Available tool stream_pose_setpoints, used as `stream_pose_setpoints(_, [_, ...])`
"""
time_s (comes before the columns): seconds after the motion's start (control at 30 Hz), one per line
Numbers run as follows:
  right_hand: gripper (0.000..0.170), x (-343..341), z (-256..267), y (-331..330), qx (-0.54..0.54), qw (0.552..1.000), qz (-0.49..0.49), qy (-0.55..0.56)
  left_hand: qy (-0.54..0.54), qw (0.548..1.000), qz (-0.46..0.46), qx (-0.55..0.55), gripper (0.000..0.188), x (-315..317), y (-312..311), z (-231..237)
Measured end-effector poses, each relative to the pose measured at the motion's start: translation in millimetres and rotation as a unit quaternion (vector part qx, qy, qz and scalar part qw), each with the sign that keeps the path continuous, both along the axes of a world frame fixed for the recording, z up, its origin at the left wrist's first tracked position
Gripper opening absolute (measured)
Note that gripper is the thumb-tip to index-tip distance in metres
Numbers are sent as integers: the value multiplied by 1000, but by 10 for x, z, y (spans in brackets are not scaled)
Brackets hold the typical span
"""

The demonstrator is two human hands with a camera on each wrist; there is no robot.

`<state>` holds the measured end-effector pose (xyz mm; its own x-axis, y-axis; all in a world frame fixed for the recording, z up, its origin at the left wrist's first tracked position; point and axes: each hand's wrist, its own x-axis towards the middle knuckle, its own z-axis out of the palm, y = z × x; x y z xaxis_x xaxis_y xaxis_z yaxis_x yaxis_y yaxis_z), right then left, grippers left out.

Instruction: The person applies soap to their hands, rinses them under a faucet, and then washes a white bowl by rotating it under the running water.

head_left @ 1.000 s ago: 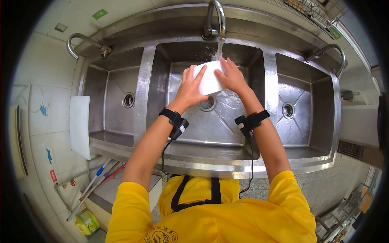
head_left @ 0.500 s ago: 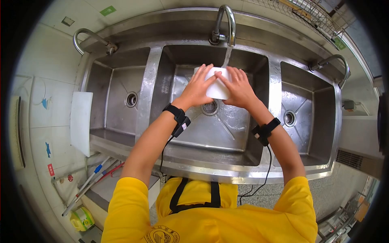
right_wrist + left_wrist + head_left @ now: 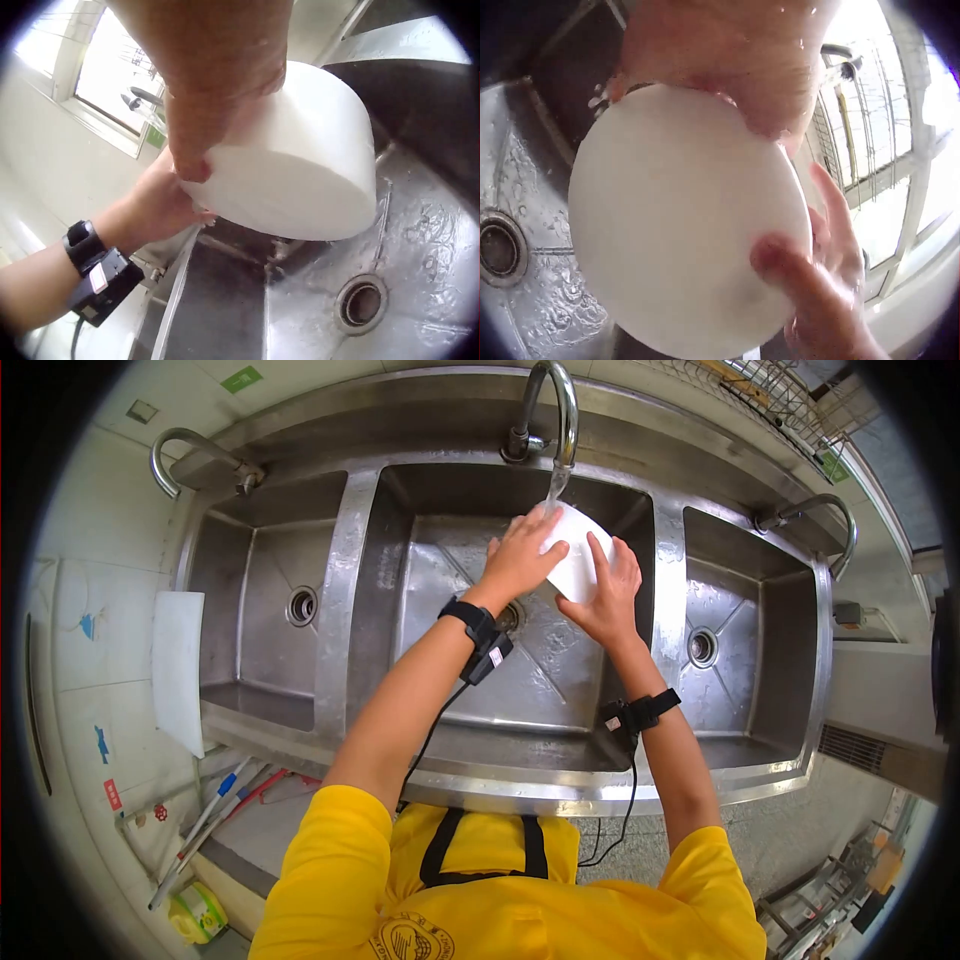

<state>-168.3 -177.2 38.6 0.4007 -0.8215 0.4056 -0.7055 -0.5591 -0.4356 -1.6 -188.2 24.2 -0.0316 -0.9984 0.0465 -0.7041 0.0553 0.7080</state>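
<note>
A white round container (image 3: 577, 570) is tilted between both hands over the middle basin. Its broad, smooth round face (image 3: 667, 217) fills the left wrist view, and its curved side wall (image 3: 330, 105) shows in the right wrist view. My left hand (image 3: 522, 555) grips the upper left edge, close under the running water (image 3: 556, 485). At the right side my right hand (image 3: 612, 595) grips it, with the thumb (image 3: 780, 262) pressed on the round face and other fingers beyond the edge. Both hands look wet.
A curved faucet (image 3: 566, 425) stands behind the middle basin (image 3: 470, 690), whose drain (image 3: 362, 304) lies below the container. Side basins with faucets flank it. A white board (image 3: 180, 670) leans at the left end, above long-handled tools (image 3: 200, 830) and a yellow-green jug (image 3: 198, 912).
The container has shifted right and turned to a steeper tilt. My left hand has moved right to its upper edge, while my right hand has moved to its right side.
</note>
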Motion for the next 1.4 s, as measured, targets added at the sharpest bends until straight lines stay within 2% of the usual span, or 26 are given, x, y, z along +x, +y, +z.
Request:
stream_pose_setpoints(0.03, [88,-32,-8,22,-6,1000,6,-3,2,1000,-1,3,52,62,-75,-142])
stream_pose_setpoints(0.1, [88,-98,-31,62,-5,1000,9,-11,197,978,-20,69,59,218,-185,-364])
stream_pose_setpoints(0.13, [89,-129,-36,75,-8,1000,14,-22,198,977,-21,71,59,245,-127,-219])
stream_pose_setpoints(0.23, [91,-182,-82,102,-1,999,27,-38,287,913,107,271,65,274,45,161])
stream_pose_setpoints(0.27, [91,-174,-93,106,-1,999,28,-41,284,913,108,271,65,297,35,129])
stream_pose_setpoints(0.33, [93,-161,-112,127,50,996,15,-71,243,956,43,156,63,326,25,-27])
stream_pose_setpoints(0.37, [93,-149,-96,128,51,996,15,-72,242,957,44,157,63,337,20,-104])
stream_pose_setpoints(0.43, [97,-123,-14,123,44,999,20,-22,208,975,39,70,62,355,24,-154])
stream_pose_setpoints(0.77, [100,20,282,8,85,993,37,77,118,990,68,-45,57,305,167,15])
stream_pose_setpoints(0.83, [99,60,299,-18,72,993,35,81,67,991,80,-80,54,290,172,2])
stream_pose_setpoints(0.97, [98,107,279,-40,64,993,24,92,55,991,83,-89,53,269,177,-6])
stream_pose_setpoints(1.07, [96,90,144,-46,62,996,30,61,51,993,42,-102,54,224,157,-19])
stream_pose_setpoints(1.17, [94,94,68,-21,74,997,28,19,-96,992,44,-68,54,-7,218,250])
stream_pose_setpoints(1.2, [94,84,54,-13,60,998,24,6,-95,992,46,-67,54,-11,210,318])
stream_pose_setpoints(1.27, [94,33,44,-4,46,999,20,-5,-82,996,31,6,58,-22,178,399])
stream_pose_setpoints(1.33, [94,-31,44,9,32,998,55,-6,-71,997,15,0,57,87,70,208])
stream_pose_setpoints(1.4, [94,-97,35,60,29,997,66,-2,40,998,3,54,59,200,-67,0])
